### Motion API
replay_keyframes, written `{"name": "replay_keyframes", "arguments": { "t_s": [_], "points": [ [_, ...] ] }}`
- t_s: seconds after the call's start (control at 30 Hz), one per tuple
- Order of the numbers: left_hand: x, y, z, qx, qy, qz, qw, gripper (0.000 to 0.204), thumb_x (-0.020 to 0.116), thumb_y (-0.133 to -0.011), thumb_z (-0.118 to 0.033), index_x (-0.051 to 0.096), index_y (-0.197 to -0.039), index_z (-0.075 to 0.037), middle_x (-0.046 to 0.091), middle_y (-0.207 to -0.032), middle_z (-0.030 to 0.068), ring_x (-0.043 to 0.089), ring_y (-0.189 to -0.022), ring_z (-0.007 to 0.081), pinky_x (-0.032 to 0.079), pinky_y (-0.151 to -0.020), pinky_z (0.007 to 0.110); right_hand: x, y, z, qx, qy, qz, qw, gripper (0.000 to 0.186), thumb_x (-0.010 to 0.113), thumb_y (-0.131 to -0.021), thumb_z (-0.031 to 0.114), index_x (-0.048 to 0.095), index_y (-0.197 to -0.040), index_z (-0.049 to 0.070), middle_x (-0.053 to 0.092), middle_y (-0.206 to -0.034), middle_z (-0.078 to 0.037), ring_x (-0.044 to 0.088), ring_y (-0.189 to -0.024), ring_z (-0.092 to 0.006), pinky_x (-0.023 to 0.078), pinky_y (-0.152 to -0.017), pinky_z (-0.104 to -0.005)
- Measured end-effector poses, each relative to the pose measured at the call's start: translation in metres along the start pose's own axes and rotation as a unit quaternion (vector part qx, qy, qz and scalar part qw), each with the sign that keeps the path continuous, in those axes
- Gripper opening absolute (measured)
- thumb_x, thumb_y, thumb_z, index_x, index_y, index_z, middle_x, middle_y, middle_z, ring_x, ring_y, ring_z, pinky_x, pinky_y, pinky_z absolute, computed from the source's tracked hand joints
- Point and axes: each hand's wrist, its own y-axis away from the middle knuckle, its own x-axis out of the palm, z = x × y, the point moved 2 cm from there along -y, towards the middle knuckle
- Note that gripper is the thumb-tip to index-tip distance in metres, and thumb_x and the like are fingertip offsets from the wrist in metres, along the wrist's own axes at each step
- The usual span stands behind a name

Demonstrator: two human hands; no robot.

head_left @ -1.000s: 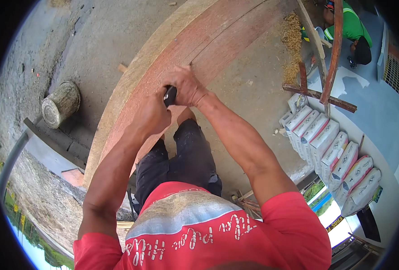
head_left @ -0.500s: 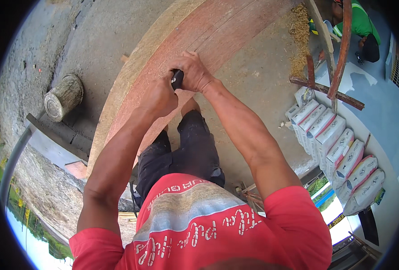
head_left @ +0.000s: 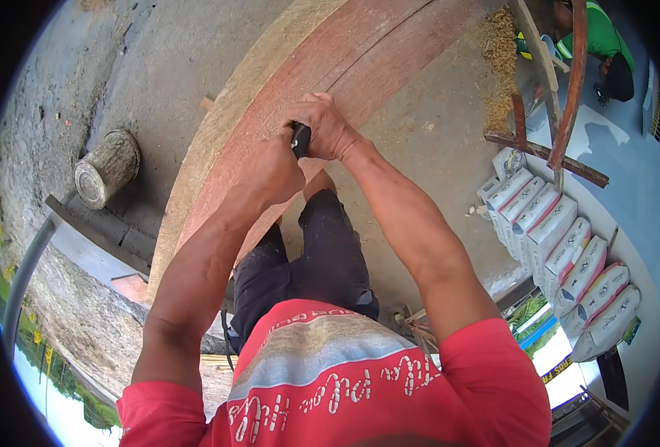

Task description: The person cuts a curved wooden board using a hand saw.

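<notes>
Gripping a half-hidden black tool (head_left: pixel 301 140) with left hand (head_left: pixel 276 162) and right hand (head_left: pixel 324 127), apparently working a reddish board (head_left: pixel 278 91), next likely needing steady pressure.

We see both hands, left (head_left: pixel 274 165) and right (head_left: pixel 326 123), farther forward along the board (head_left: pixel 252 119) than a second ago, the black tool (head_left: pixel 301 140) carried along between them; the shirt (head_left: pixel 307 346) now lies farther behind the hands; we find the bucket (head_left: pixel 108 169), off to the left, farther back relative to the left hand; the sawdust (head_left: pixel 500 67), ahead and right of the right hand, is less far ahead of it; over the last half-second, we see hands and surroundings alike slip slightly lower and rightward in view.
</notes>
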Motion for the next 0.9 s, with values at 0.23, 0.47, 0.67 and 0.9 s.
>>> {"name": "replay_keyframes", "arguments": {
  "t_s": [0.23, 0.47, 0.67, 0.9],
  "points": [
    [-0.055, 0.186, 0.014, -0.083, 0.053, 0.098, 0.99, 0.059, 0.073, -0.078, -0.007, 0.053, -0.133, 0.003, 0.069, -0.085, 0.0323, 0.069, -0.084, 0.0497, 0.056, -0.076, 0.052, -0.002, 0.064, 0.175, -0.083, -0.091, 0.02, 0.992, 0.018, 0.076, -0.065, 0.022, 0.063, -0.077, 0.017, 0.061, -0.077, 0.0, 0.059, -0.088, -0.0254, 0.037, -0.091, -0.0451],
    [-0.016, 0.068, 0.027, -0.043, 0.024, 0.043, 0.998, 0.049, 0.062, -0.077, -0.002, 0.061, -0.126, 0.002, 0.069, -0.087, 0.0315, 0.069, -0.085, 0.0474, 0.054, -0.075, 0.05, 0.016, 0.029, 0.072, -0.037, -0.039, -0.005, 0.999, 0.018, 0.077, -0.066, 0.022, 0.064, -0.078, 0.019, 0.062, -0.076, 0.001, 0.06, -0.09, -0.0243, 0.037, -0.093, -0.0441],
    [-0.009, 0.074, 0.028, -0.008, 0.046, 0.0, 0.999, 0.055, 0.065, -0.076, -0.003, 0.06, -0.131, 0.0, 0.068, -0.087, 0.0313, 0.068, -0.085, 0.048, 0.053, -0.076, 0.049, 0.022, 0.033, 0.063, -0.036, -0.024, 0.054, 0.998, 0.016, 0.076, -0.071, 0.027, 0.066, -0.081, 0.02, 0.067, -0.082, 0.001, 0.062, -0.092, -0.0269, 0.039, -0.097, -0.0452],
    [-0.059, 0.227, 0.037, -0.08, 0.093, 0.056, 0.991, 0.05, 0.068, -0.078, -0.002, 0.059, -0.127, 0.001, 0.071, -0.087, 0.0257, 0.072, -0.085, 0.0442, 0.055, -0.077, 0.047, 0.01, 0.069, 0.218, -0.095, -0.137, 0.021, 0.986, 0.012, 0.072, -0.069, 0.021, 0.063, -0.071, 0.014, 0.06, -0.074, -0.004, 0.061, -0.09, -0.0268, 0.041, -0.095, -0.0483]
  ]
}}
